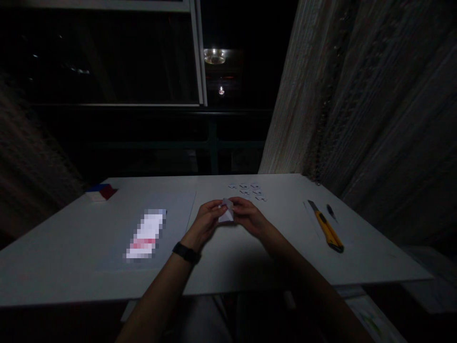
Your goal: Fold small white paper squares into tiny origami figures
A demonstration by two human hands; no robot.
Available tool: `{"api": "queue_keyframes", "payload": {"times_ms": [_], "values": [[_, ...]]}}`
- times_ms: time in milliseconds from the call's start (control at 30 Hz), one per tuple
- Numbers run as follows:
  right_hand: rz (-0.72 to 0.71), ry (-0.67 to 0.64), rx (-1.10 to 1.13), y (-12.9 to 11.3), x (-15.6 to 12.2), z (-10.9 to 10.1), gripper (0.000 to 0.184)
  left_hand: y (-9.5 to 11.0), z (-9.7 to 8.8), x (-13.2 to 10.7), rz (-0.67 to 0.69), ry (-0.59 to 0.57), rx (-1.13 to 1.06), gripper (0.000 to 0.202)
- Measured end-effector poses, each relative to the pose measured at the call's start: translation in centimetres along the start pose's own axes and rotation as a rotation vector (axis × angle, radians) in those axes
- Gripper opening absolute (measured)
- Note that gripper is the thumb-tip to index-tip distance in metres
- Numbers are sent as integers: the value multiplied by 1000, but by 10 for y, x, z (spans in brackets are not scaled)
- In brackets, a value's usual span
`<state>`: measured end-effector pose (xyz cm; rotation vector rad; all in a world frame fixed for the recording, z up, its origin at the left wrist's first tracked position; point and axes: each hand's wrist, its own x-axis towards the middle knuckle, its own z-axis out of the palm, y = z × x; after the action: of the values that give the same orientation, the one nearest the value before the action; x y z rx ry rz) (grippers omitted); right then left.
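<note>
Between my two hands, just above the white table, is a small folded piece of white paper (226, 216). My left hand (208, 216) grips its left side, with the thumb lying across the front. On the right side, my right hand (248, 213) pinches the paper's edge between thumb and fingers. A pointed fold stands up at the paper's top. Beyond my hands lie several small folded paper pieces (255, 192) in loose rows. A dark band is around my left wrist.
A yellow utility knife (326, 227) and a dark pen-like tool (332, 212) lie at the right over a paper sheet. At left, a lit, blurred phone (145, 234) rests on a large sheet (182, 224). A blue, red and white cube (100, 192) sits near the table's (46, 267) far left corner.
</note>
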<state>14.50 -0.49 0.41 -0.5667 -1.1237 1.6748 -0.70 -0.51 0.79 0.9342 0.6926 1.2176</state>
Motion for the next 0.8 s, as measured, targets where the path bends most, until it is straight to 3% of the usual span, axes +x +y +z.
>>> {"api": "queue_keyframes", "payload": {"times_ms": [367,800], "values": [[32,-40,-16,0,-1,1,29,2,1,-4,-50,-25,9,28],[2,-56,-49,2,1,0,31,2,4,-5,-20,-13,16,27]]}}
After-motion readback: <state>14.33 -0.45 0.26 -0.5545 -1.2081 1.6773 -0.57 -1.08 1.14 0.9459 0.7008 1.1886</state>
